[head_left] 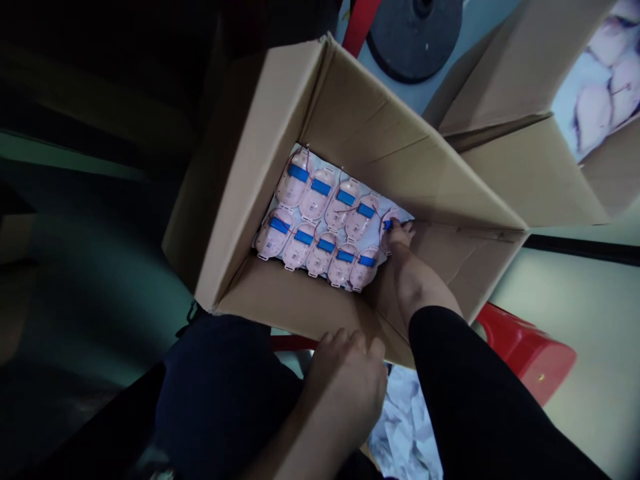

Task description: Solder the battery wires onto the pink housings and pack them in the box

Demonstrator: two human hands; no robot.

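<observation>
Fingers of R hand (400,235) are curling down on end unit (391,219) of far row, bunched, blue tape showing at fingertips; can't tell if they're really gripping it. Ten pink moulded plastic units (321,207) are lying in 2 rows of 5 on a white sheet (274,203), each w/ blue tape strip (299,173) & thin red wire (280,223) across it, all sitting at bottom of open cardboard carton (240,173). Both rows look filled right to the end, R fingers on the last spot; carton walls are rising well above this layer. L hand (347,377) is resting on near carton rim, fingers spread, not closing on anything. Past the flaps, 2nd open carton (525,167) is showing pale pink rounded shapes (595,117) on white, too blurred to say if same units. Crumpled white paper (405,427) is lying below near rim, red plastic stool (525,350) beside it.
</observation>
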